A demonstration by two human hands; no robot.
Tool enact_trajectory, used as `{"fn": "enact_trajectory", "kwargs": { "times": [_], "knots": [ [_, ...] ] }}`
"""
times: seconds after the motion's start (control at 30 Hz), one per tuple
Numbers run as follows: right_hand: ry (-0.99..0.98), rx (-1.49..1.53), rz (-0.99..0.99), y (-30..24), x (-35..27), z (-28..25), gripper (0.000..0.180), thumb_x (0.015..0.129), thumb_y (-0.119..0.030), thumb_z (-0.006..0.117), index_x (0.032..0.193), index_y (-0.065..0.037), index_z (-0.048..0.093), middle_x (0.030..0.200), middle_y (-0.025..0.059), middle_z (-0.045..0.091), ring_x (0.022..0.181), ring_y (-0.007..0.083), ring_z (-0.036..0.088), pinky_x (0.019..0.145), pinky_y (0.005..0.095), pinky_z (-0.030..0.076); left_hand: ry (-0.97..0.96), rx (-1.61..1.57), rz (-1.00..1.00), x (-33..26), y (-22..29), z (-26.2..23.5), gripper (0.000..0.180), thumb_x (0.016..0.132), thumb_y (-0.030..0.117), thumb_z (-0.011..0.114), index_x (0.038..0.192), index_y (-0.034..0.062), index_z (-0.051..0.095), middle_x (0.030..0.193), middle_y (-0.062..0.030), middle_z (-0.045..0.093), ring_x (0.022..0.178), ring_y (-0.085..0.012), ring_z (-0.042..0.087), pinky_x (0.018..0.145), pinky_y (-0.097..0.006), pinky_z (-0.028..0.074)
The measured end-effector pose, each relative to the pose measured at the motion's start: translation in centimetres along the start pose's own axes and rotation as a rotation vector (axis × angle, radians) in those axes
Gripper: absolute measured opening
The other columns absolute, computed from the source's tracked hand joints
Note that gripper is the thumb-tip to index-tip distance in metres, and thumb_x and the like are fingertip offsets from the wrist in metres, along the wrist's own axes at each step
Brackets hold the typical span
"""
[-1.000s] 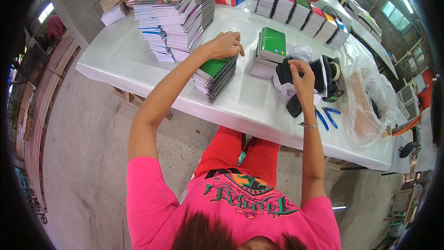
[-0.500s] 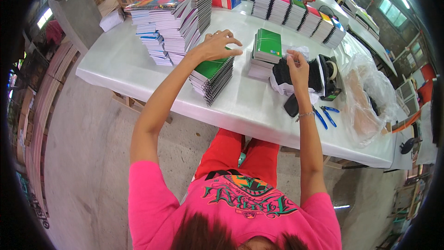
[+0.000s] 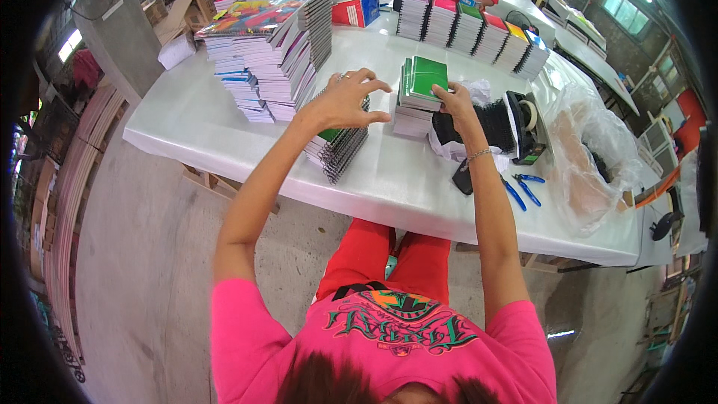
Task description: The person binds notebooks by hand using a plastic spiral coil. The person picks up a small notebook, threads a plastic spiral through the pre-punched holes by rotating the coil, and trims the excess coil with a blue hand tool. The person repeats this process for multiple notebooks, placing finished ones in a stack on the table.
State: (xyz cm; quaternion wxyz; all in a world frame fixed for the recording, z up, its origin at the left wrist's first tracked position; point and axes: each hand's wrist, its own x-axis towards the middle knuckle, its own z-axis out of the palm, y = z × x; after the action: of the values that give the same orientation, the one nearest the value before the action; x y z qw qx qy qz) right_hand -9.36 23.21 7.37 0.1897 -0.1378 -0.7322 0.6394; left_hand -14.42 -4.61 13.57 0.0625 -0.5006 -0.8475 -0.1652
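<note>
Glossy green card covers on notebook stack [image 3: 423, 78]; black wire spirals on notebooks [image 3: 338, 151] under left hand [image 3: 342, 101]. Smooth white table [image 3: 404, 179]. Crinkled clear plastic bag [image 3: 591, 150]. Rough matt concrete floor [image 3: 142, 254].

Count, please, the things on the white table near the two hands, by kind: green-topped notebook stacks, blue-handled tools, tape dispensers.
Green-topped notebook stacks: 2
Blue-handled tools: 2
Tape dispenser: 1
Total: 5
</note>
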Motion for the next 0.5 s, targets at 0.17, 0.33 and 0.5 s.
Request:
{"fn": "enact_trajectory", "kwargs": {
  "times": [0.17,0.33,0.5],
  "knots": [
    [0.148,-0.033,-0.062,-0.4,-0.8,-0.4,0.042,0.083,-0.01,0.072,0.117,0.005,0.054,0.09,0.0105,0.064,0.07,0.0127,0.059,0.061,0.025,0.047,0.194,-0.316,0.072,-0.7,5.6,-0.3,0.048,0.084,0.034,0.072,0.128,0.0175,0.058,0.128,-0.0114,0.053,0.119,-0.0317,0.052,0.103,-0.045,0.041],
    [0.056,0.316,-0.251,-2.9,-7.7,1.0,0.037,0.084,0.006,0.065,0.117,0.001,0.049,0.109,0.0106,0.061,0.099,0.016,0.06,0.084,0.0304,0.05,0.499,-0.973,-0.154,-1.5,8.4,3.7,0.049,0.091,0.023,0.068,0.133,0.0066,0.05,0.123,-0.0117,0.052,0.116,-0.0195,0.053,0.095,-0.036,0.048],
    [-0.198,0.313,-0.118,-1.0,-15.0,1.4,0.057,0.083,0.0,0.07,0.135,-0.003,0.046,0.117,0.0047,0.06,0.106,0.014,0.058,0.091,0.0303,0.049,0.418,-1.096,-0.217,-2.6,7.9,7.2,0.036,0.095,0.015,0.059,0.128,0.0027,0.05,0.108,-0.0106,0.057,0.1,-0.0224,0.059,0.089,-0.034,0.048]
  ]
}}
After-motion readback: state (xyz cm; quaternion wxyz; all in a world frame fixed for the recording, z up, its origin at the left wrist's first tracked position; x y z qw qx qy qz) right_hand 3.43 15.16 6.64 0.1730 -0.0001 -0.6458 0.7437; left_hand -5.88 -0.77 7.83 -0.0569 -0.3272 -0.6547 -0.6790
